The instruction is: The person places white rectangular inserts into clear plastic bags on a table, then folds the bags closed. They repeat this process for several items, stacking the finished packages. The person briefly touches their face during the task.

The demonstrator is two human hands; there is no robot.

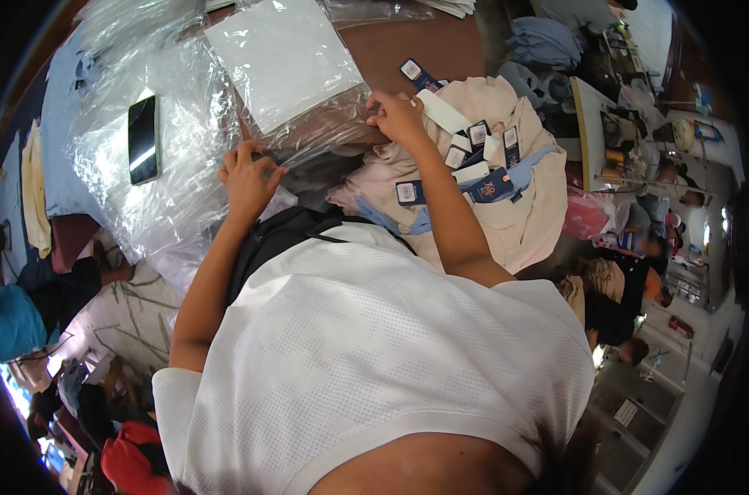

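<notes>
A flat white rectangular piece (285, 66) lies inside a clear plastic bag (321, 124) on the brown tabletop. My left hand (249, 180) is at the near left corner of the bag, fingers curled and closed on its loose plastic edge. At the near right corner, my right hand (397, 120) pinches the same edge between thumb and fingers. Just beside my right forearm sits a heap of cream garments (523, 206), with navy hang tags (491, 186) and light blue cloth showing on top.
A black phone (143, 140) rests on a spread of clear plastic bags (189, 107) to the left. Folded blue garments (546, 41) are piled at the far right. Other people sit or stand at both sides, one in a turquoise top (18, 322).
</notes>
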